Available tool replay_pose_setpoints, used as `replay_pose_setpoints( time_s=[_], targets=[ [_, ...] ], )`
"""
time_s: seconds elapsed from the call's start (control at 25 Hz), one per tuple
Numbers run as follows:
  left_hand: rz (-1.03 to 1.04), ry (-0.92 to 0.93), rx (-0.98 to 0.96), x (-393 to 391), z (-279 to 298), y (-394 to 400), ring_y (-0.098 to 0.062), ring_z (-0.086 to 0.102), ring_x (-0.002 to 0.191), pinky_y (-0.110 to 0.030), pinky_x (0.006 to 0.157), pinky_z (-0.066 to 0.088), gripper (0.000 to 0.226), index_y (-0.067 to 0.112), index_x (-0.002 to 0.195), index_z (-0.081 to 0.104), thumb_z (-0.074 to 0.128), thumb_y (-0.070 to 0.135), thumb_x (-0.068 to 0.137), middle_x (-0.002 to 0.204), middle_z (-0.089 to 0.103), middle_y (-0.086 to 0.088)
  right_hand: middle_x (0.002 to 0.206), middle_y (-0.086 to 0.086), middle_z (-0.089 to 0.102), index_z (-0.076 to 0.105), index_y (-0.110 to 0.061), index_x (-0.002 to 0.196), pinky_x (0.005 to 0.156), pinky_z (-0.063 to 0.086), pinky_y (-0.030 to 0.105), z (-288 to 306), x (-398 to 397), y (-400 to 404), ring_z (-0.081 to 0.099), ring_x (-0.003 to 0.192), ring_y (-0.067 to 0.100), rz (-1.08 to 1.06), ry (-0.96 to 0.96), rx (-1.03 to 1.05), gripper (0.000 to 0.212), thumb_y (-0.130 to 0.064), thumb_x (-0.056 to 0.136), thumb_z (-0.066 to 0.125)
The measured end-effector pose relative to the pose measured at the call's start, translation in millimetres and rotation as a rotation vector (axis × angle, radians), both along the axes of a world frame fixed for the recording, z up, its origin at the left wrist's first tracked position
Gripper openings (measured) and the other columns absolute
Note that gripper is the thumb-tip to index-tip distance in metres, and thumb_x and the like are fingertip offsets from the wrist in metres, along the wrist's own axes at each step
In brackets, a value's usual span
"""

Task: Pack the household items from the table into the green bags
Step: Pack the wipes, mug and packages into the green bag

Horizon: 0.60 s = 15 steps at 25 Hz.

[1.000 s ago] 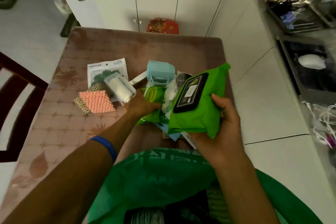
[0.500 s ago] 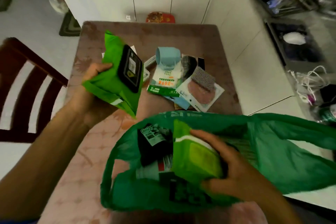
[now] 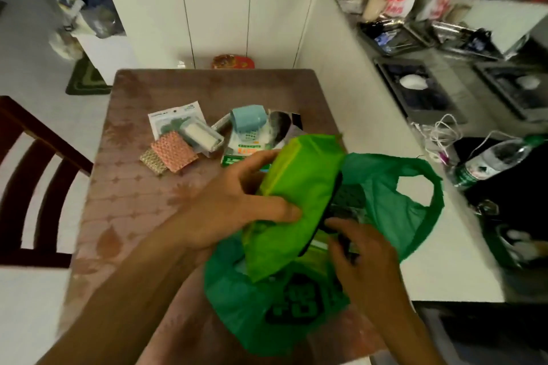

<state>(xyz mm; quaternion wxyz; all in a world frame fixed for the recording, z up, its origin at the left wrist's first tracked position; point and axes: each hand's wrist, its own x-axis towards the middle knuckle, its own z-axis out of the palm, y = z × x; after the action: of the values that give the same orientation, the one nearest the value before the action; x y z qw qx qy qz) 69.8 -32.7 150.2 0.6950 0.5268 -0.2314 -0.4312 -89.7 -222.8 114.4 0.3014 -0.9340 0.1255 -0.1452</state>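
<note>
Gripping the wipes pack (image 3: 296,201) over the open bag (image 3: 267,305), the left hand (image 3: 237,210) lowers it while the right hand (image 3: 364,258) grips something dark inside; sponges (image 3: 172,154) and boxes (image 3: 246,139) remain on the table (image 3: 133,201).

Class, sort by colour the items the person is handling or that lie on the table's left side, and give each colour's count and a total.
Lime green: 1, the wipes pack
Dark green: 1, the bag
Orange: 1, the scouring pad
White: 1, the boxed roll
Total: 4

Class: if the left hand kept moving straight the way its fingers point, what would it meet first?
The left hand already grips the green wipes pack; beyond it, probably the green bag, though depth is unclear.
</note>
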Motion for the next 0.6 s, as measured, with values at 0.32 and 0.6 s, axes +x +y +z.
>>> replay_pose_setpoints(
  time_s=[0.32, 0.6],
  targets=[
    [-0.042, -1.066, 0.598, -25, -65, -148, -0.025, 0.058, 0.117, -0.037, 0.099, 0.047, 0.077, 0.03, 0.134, 0.052, 0.083, 0.04, 0.064, 0.132, 0.062, -0.002, 0.095, 0.002, 0.069, 0.07, -0.012, 0.096, 0.081, 0.039, 0.016, 78, 13, -74, 0.057, 0.092, 0.024, -0.262, -0.339, -0.184, 0.016, -0.014, 0.084, 0.061],
    [-0.228, -1.056, 1.109, -38, -103, -115, -0.029, 0.006, 0.148, -0.06, 0.116, 0.012, 0.12, 0.041, 0.149, -0.011, 0.06, 0.079, 0.059, 0.163, -0.002, -0.003, 0.108, 0.001, 0.067, 0.058, -0.026, 0.119, 0.077, 0.048, 0.037, 58, 50, -132, 0.061, 0.096, 0.026, 0.032, 0.188, -0.292, 0.034, -0.036, 0.087, 0.061]
  ],
)
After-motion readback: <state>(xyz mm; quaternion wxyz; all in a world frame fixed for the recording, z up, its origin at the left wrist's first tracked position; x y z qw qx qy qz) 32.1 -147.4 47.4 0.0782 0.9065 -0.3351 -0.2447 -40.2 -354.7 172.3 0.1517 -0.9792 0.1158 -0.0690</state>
